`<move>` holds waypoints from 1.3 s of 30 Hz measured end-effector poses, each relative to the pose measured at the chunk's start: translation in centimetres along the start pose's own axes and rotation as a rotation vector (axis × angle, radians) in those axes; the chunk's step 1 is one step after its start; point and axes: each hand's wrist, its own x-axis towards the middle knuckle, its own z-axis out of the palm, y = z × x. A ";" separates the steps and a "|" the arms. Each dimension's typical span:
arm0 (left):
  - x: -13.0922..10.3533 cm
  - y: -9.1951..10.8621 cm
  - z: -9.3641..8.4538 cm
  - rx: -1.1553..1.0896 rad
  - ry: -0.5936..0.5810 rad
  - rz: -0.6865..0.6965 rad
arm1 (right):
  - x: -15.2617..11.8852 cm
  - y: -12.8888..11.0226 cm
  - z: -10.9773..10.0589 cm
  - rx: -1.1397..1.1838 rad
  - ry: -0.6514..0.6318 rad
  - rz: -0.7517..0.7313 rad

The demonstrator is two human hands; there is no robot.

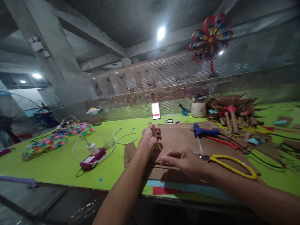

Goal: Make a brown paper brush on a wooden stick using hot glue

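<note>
My left hand (148, 138) is closed around a folded piece of brown paper (156, 132), held above the work area. A thin yellow strand (159, 145) runs down from that paper toward my right hand (180, 158). The right fingers are pinched together at the strand's lower end. Under both hands lies a brown cardboard sheet (174, 134). Yellow-handled scissors (232, 162) rest just right of my right hand, their blades partly hidden by it. Farther back on the cardboard is a blue glue gun (205, 131), beside a red-handled tool (222, 141).
Brown pleated paper pieces (232, 104) are heaped at the right. A magenta power strip (93, 159) with a white charger and cable sits left. Colourful star pieces (51, 142) lie farther left. A phone (156, 111) and a lidded jar (198, 107) stand at the back.
</note>
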 end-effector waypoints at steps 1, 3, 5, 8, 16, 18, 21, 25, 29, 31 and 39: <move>0.1 -0.1 -0.1 0.001 0.010 -0.002 | -0.1 0.0 0.2 -0.015 0.019 0.051; 0.2 -0.2 -0.2 -0.003 0.030 -0.008 | -0.2 -0.2 0.6 -0.112 0.054 0.074; 0.2 -0.2 -0.2 0.000 0.038 -0.017 | -0.4 -0.7 1.1 -0.237 0.062 0.004; 0.3 -0.2 -0.1 0.013 0.046 -0.038 | -0.8 -1.3 1.8 -0.381 0.067 -0.141; -0.4 -0.2 1.0 0.074 0.056 0.037 | -1.2 -0.8 2.5 -0.411 0.040 -0.244; -0.7 -0.1 1.4 0.090 0.052 0.074 | -1.1 -0.5 2.3 -0.399 0.047 -0.264; -1.2 0.3 1.8 0.109 0.036 0.121 | -1.0 -0.2 2.0 -0.380 0.092 -0.269; -1.8 0.6 2.0 0.138 0.018 0.163 | -0.9 0.1 1.7 -0.360 0.127 -0.216; -2.1 0.3 2.0 0.162 -0.004 0.268 | -0.8 -0.1 1.7 -0.370 0.130 -0.195; -2.3 0.0 2.0 0.208 -0.048 0.337 | -0.8 -0.4 1.5 -0.393 0.118 -0.203; -4.7 -1.3 2.4 0.615 -0.158 0.421 | 0.9 -0.6 -4.1 -0.584 0.633 -0.238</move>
